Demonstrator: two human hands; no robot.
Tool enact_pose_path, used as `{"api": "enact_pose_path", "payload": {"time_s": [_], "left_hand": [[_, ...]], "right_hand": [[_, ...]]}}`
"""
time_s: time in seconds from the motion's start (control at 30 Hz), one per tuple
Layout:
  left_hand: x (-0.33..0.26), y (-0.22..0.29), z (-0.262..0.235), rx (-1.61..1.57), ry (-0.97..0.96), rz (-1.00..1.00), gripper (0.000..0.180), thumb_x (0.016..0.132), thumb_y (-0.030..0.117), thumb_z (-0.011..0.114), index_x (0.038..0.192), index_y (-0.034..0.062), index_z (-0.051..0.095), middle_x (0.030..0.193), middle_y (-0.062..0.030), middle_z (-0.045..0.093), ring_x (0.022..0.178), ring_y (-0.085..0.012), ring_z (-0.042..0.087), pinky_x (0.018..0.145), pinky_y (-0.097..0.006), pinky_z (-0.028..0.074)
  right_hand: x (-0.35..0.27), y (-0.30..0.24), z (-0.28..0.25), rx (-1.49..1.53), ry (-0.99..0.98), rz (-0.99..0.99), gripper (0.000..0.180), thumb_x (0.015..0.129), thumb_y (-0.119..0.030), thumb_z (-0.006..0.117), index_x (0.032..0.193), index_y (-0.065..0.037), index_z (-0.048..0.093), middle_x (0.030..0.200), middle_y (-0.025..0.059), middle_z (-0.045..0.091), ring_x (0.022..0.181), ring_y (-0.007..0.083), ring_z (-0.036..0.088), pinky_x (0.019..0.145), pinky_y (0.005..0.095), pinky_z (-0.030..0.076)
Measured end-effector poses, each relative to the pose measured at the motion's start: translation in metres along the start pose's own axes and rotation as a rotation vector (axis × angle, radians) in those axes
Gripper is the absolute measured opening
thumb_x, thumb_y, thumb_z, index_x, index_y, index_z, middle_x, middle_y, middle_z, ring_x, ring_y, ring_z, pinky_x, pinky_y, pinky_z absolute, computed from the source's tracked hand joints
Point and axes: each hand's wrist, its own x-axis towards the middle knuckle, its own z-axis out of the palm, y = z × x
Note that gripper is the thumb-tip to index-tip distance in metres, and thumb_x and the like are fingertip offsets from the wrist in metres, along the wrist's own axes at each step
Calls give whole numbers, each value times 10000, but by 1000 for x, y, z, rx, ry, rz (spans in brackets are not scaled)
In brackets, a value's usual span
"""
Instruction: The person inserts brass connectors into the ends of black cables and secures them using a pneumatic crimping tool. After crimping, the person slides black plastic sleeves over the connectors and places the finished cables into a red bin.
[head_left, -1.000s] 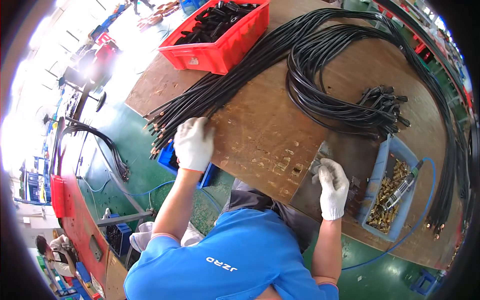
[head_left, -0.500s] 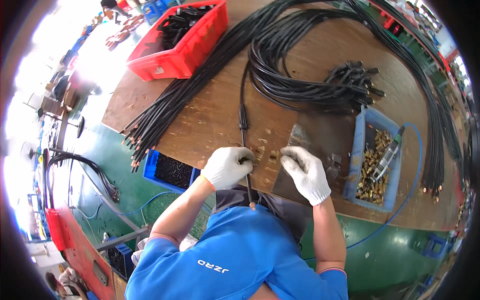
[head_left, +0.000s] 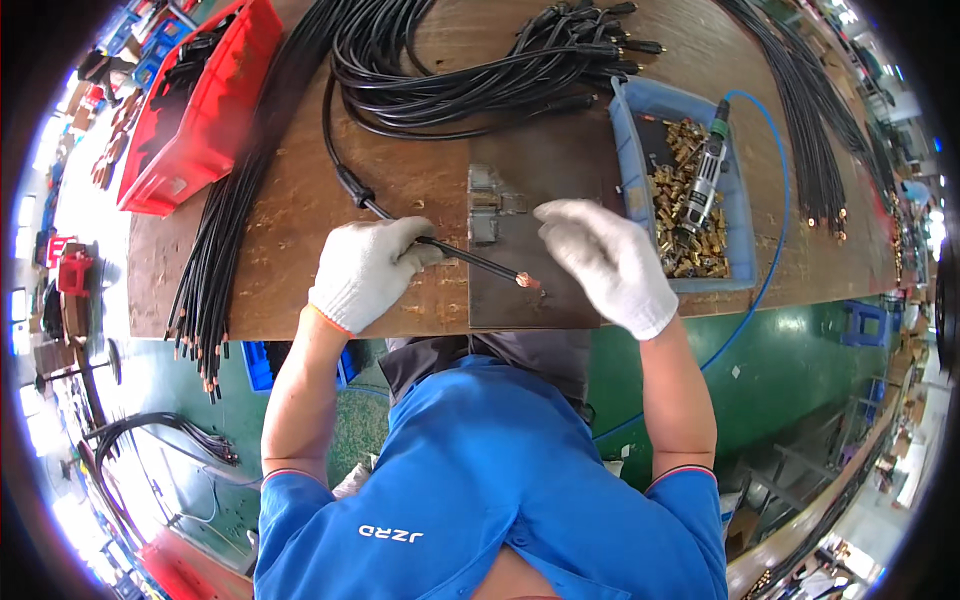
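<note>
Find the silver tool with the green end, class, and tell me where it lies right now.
In the head view, the silver tool lies right of the right hand, on the brass pieces inside the light-blue bin.

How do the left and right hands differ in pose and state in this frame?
The left hand is closed around a black cable; the right hand holds no cable. The left hand is curled, the right hand loosely open. The right hand is nearer the light-blue bin than the left hand. Both wear white gloves.
</note>
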Motion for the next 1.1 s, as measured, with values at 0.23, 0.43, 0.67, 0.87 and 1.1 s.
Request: {"api": "enact_pose_path", "payload": {"time_s": [0.23, 0.43, 0.67, 0.87, 1.1], "left_hand": [[2, -6, -12, 86, 36, 30, 244, 878, 299, 765, 1038, 118, 794, 865, -130, 749, 862, -341, 745, 785, -434, 579], [22, 2, -5, 3, 195, 554, 238, 771, 142, 837, 986, 65, 772, 960, -109, 730, 949, -352, 695, 850, -444, 555], [30, 5, 14, -33, 56, 558, 242, 792, 64, 736, 1033, 74, 750, 822, -100, 677, 764, -337, 688, 655, -448, 542], [28, 12, 5, 154, 200, 618, 310, 743, 70, 739, 1051, 99, 751, 749, -73, 625, 697, -307, 651, 616, -438, 512], [19, 6, 6, 145, 149, 581, 342, 735, 53, 720, 1069, 118, 757, 767, -73, 641, 717, -308, 669, 630, -437, 526]], "right_hand": [[-4, 4, 32, -643, -99, -229, 256, 958, -372, 755, 1028, -126, 755, 843, 67, 761, 726, 306, 746, 626, 423, 586], [8, 13, 45, -561, -74, -321, 200, 979, -338, 731, 956, -140, 754, 770, 71, 711, 697, 303, 721, 608, 435, 554], [11, 14, 42, -416, -131, -151, 244, 1007, -333, 699, 992, -100, 769, 863, 163, 741, 796, 402, 720, 680, 487, 562], [15, 13, 44, 87, -184, 159, 252, 1036, -271, 687, 944, -56, 782, 772, 177, 731, 675, 273, 704, 661, 396, 537], [21, 14, 38, 237, -399, 525, 370, 1052, -336, 688, 871, -17, 742, 692, 43, 666, 642, 97, 590, 619, 323, 479]]}}
